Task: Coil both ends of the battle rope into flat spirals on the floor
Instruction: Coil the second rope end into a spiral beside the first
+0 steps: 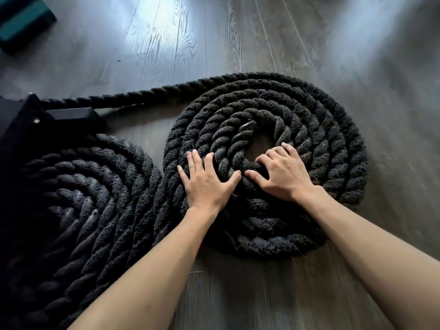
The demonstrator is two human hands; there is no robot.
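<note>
A thick black battle rope lies on the grey wood floor in two flat spirals. The right spiral (328,139) has a small open gap at its centre, where the rope's taped end (246,126) shows. The left spiral (100,186) lies tight against it at the lower left. My left hand (207,181) presses flat, fingers spread, on the near-left turns of the right spiral. My right hand (283,171) rests on the inner turns near the centre, fingers bent and thumb against the rope. A straight stretch of rope (133,95) runs from the right spiral toward the left.
A black metal frame or base (47,115) stands at the left, where the straight rope leads. A dark teal block (21,22) sits at the top left corner. Grey wood-grain floor (238,39) stretches beyond and to the right of the spirals.
</note>
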